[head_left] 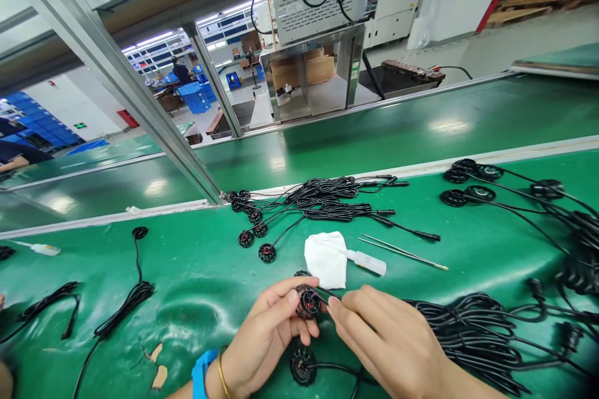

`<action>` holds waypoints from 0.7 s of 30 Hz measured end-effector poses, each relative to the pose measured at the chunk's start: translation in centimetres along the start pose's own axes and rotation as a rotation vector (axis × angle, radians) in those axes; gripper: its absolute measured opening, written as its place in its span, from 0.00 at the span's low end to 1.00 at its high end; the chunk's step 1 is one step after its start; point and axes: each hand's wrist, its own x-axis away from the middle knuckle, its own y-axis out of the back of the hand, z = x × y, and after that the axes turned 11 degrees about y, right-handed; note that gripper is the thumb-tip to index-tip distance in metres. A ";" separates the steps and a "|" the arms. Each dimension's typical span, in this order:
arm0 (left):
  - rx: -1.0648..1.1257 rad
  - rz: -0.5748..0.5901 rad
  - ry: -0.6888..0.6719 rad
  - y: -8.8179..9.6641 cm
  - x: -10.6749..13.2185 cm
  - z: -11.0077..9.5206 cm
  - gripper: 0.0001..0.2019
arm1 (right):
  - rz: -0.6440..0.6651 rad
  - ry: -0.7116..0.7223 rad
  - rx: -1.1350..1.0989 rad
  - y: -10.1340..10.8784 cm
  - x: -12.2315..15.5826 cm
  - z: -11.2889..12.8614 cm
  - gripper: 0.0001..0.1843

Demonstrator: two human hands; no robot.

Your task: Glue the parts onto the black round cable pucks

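Left hand (266, 330): fingers curled around a ribbed, disc-shaped black part (307, 303), above the glossy, rippled green mat (206, 274). Right hand (388, 330): thumb and fingers pinching a slender black length (330, 293), apparently cable, beside it. Mat stretches leftward to a bundled cable (125, 307); a straight pale strip (421, 166) edges its far side.

One left hand (269, 324), one right hand (386, 333); one blue wristband (200, 377), one gold bangle (221, 374); at least one black wheel-shaped part (309, 303) in the left hand and one on the counter (210, 299) just below; at least six more such parts mid-counter and at least five at the upper right; two small bottles (369, 264), one white cloth (322, 254), one pair of tweezers (405, 252); two cable bundles (128, 304) on the left, those at right overlapping beyond counting
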 end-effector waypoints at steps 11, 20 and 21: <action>-0.359 -0.232 -0.135 0.0 0.1 0.3 0.20 | 0.077 0.043 0.037 0.3 -0.8 0.2 0.11; -0.427 -0.259 -0.122 -0.3 0.0 0.1 0.24 | 0.068 0.065 -0.009 -0.1 -0.5 0.3 0.11; -0.430 -0.256 -0.111 -0.2 -0.1 0.1 0.24 | 0.061 0.071 -0.007 0.1 -0.7 0.3 0.11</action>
